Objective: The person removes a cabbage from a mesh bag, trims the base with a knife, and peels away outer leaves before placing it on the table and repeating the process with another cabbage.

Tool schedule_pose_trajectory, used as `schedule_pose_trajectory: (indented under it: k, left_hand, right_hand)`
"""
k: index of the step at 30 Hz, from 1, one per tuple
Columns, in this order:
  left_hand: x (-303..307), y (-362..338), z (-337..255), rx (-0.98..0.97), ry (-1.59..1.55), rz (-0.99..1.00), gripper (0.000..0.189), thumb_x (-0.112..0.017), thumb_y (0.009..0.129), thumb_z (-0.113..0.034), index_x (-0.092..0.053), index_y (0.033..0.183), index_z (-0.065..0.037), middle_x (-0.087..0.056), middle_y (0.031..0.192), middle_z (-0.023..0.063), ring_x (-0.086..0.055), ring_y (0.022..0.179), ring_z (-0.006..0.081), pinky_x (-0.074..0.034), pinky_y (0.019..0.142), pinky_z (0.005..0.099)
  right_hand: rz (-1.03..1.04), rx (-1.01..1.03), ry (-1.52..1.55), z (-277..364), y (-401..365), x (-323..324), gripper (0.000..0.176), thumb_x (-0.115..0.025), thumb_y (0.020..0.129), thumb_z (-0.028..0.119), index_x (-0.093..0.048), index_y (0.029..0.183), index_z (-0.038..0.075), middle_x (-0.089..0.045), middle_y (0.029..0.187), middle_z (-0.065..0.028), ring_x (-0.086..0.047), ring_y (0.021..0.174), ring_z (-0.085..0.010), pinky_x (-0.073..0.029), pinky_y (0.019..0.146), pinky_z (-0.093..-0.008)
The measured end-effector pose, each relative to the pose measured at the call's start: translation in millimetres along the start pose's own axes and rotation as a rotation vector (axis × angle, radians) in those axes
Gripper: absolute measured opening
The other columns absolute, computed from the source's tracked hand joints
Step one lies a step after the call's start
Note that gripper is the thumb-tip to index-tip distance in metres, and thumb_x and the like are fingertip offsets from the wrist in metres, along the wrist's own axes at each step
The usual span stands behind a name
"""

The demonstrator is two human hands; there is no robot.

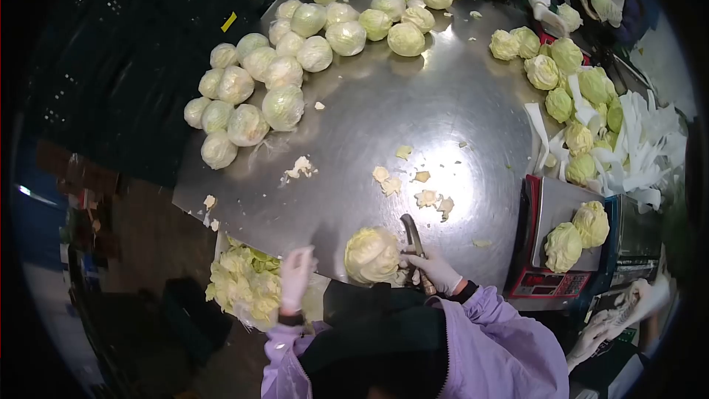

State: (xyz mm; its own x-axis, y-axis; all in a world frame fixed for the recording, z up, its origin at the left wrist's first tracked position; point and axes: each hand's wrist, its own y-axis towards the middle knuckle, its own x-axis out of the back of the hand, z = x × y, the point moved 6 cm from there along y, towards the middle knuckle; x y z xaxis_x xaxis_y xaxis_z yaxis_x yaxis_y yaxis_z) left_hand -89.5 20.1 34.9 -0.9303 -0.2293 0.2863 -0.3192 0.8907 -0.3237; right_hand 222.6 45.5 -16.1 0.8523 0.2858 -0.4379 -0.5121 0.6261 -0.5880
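Note:
A pale, trimmed cabbage [371, 255] rests at the near edge of the metal table, right in front of my body. My right hand [437, 270], white-gloved, is closed around a knife [413, 232] just to the right of the cabbage, its dark curved end pointing away from me. My left hand [297, 278], also gloved, is raised at the left beside a container of loose cabbage leaves [242, 284]. Its fingers are stretched out, slightly blurred, and hold nothing visible.
Many wrapped cabbages [283, 108] crowd the table's far left. Leaf and stem scraps [426, 198] lie mid-table. A red scale [527, 281] with two cabbages [564, 247] stands right, below more cabbages and white netting [641, 133]. Other people work at the far right and lower right.

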Motion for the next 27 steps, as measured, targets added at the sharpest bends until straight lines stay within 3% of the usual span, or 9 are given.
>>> schedule_pose_trajectory:
  k: [6, 8, 10, 12, 13, 16, 18, 20, 27]
  left_hand:
    - [-108.6, 28.4, -4.0, 0.216, -0.379, 0.433, 0.028, -0.050, 0.098, -0.021, -0.054, 0.120, -0.003, -0.060, 0.103, 0.0044, -0.055, 0.096, 0.0110, -0.047, 0.086, 0.0279]
    - [-101.3, 26.0, -6.1, -0.097, -0.022, 0.456, 0.029, -0.049, 0.098, -0.021, -0.051, 0.120, -0.002, -0.059, 0.104, 0.0061, -0.055, 0.097, 0.0126, -0.046, 0.089, 0.0285]
    - [-92.8, 15.5, -5.8, -0.100, -0.085, 0.444, 0.030, -0.050, 0.098, -0.020, -0.047, 0.122, -0.002, -0.057, 0.110, 0.0083, -0.056, 0.099, 0.0148, -0.045, 0.090, 0.0289]
    - [-79.6, 6.5, -14.8, -0.106, -0.304, 0.293, 0.028, -0.049, 0.097, -0.023, -0.046, 0.119, -0.005, -0.055, 0.111, 0.0057, -0.053, 0.099, 0.0127, -0.045, 0.087, 0.0287]
    - [-78.2, 6.7, -15.5, -0.145, -0.336, 0.266, 0.028, -0.057, 0.093, -0.019, -0.046, 0.116, -0.006, -0.055, 0.109, 0.0063, -0.052, 0.096, 0.0107, -0.046, 0.081, 0.0274]
    - [-80.6, 8.7, 29.6, -0.028, -0.347, 0.329, 0.032, -0.066, 0.087, -0.017, -0.047, 0.109, -0.005, -0.054, 0.111, 0.0053, -0.051, 0.096, 0.0091, -0.047, 0.080, 0.0280]
    - [-85.4, 2.5, -4.9, 0.115, -0.051, 0.306, 0.054, -0.076, 0.078, -0.020, -0.046, 0.120, -0.002, -0.053, 0.119, 0.0108, -0.053, 0.105, 0.0186, -0.047, 0.088, 0.0348]
    - [-96.0, -12.9, -92.5, -0.589, 0.570, 0.134, 0.075, -0.079, 0.073, -0.027, -0.042, 0.132, -0.002, -0.046, 0.131, 0.0187, -0.048, 0.119, 0.0323, -0.041, 0.100, 0.0407]
    - [-137.3, -1.0, -78.5, -0.499, 0.618, 0.402, 0.078, -0.076, 0.074, -0.035, -0.042, 0.137, -0.003, -0.035, 0.143, 0.0229, -0.034, 0.134, 0.0360, -0.032, 0.108, 0.0407]
  right_hand:
    - [0.061, -0.081, -0.095, 0.4, -7.1, -25.9, 0.048, -0.048, 0.097, 0.019, -0.032, 0.140, 0.006, -0.060, 0.103, -0.0131, -0.066, 0.087, -0.0177, -0.057, 0.062, -0.0295]
    - [-0.033, -0.017, -0.137, 31.3, -12.6, -23.0, 0.047, -0.047, 0.097, 0.018, -0.033, 0.140, 0.005, -0.060, 0.101, -0.0121, -0.065, 0.088, -0.0157, -0.055, 0.063, -0.0256]
    - [-0.050, -0.034, -0.225, 25.3, 8.8, -5.8, 0.044, -0.047, 0.096, 0.014, -0.038, 0.138, 0.004, -0.061, 0.106, -0.0123, -0.063, 0.098, -0.0173, -0.053, 0.077, -0.0263]
    - [-0.119, 0.787, -0.770, 81.6, 6.1, -17.3, 0.041, -0.047, 0.095, 0.016, -0.044, 0.135, 0.006, -0.062, 0.114, -0.0154, -0.063, 0.099, -0.0260, -0.051, 0.082, -0.0341]
    - [-0.044, 0.597, -0.685, 84.8, 17.1, -14.3, 0.042, -0.049, 0.092, 0.013, -0.047, 0.133, 0.005, -0.061, 0.118, -0.0166, -0.061, 0.107, -0.0275, -0.045, 0.093, -0.0349]
    - [-0.024, 0.732, -0.656, 107.6, 35.5, -13.8, 0.044, -0.051, 0.090, 0.012, -0.047, 0.133, 0.005, -0.062, 0.115, -0.0174, -0.060, 0.107, -0.0280, -0.046, 0.091, -0.0347]
    - [-0.009, 0.675, -0.649, 102.5, 54.6, -9.8, 0.045, -0.052, 0.089, 0.011, -0.046, 0.133, 0.004, -0.061, 0.115, -0.0183, -0.060, 0.108, -0.0288, -0.046, 0.090, -0.0349]
    - [-0.084, 0.599, -0.763, 104.7, 58.3, -16.6, 0.045, -0.052, 0.089, 0.010, -0.046, 0.133, 0.004, -0.062, 0.113, -0.0183, -0.061, 0.106, -0.0276, -0.047, 0.088, -0.0351]
    - [-0.314, 0.576, -0.372, 111.9, 28.6, 13.1, 0.036, -0.050, 0.094, 0.013, -0.051, 0.128, 0.002, -0.068, 0.102, -0.0107, -0.066, 0.079, -0.0120, -0.050, 0.069, -0.0251]
